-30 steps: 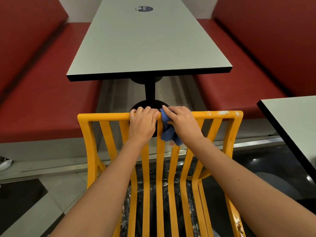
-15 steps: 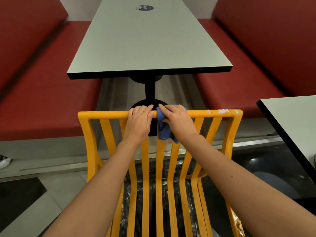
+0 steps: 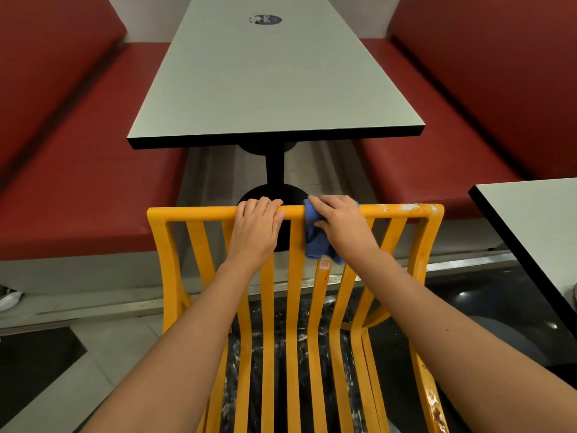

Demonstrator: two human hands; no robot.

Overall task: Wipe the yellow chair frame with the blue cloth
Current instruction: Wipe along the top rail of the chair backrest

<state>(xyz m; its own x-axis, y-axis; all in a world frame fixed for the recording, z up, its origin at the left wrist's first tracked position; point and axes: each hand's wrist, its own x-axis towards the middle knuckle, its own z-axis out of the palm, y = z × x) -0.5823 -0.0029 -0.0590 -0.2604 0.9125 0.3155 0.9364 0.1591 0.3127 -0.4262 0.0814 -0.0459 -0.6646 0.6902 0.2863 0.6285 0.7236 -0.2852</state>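
The yellow chair frame (image 3: 293, 301) stands before a grey counter (image 3: 274, 89) set between two red bench seats (image 3: 78, 182). The left hand (image 3: 254, 229) curls its grip round the top rail; just beside it, the right hand (image 3: 342, 226) presses its grip, clamped on the crumpled blue cloth (image 3: 315, 239), against that rail. The slats are smooth and curved, with chipped paint on the rail's right end. The lower frame is cut off. A second counter (image 3: 537, 229) edges in on the right.

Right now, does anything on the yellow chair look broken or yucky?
Yes. The yellow chair has chipped, whitish patches on its top bar near the right corner, and worn, stained spots low on its right leg. The right hand holds the blue cloth on the bar, left of the chips.
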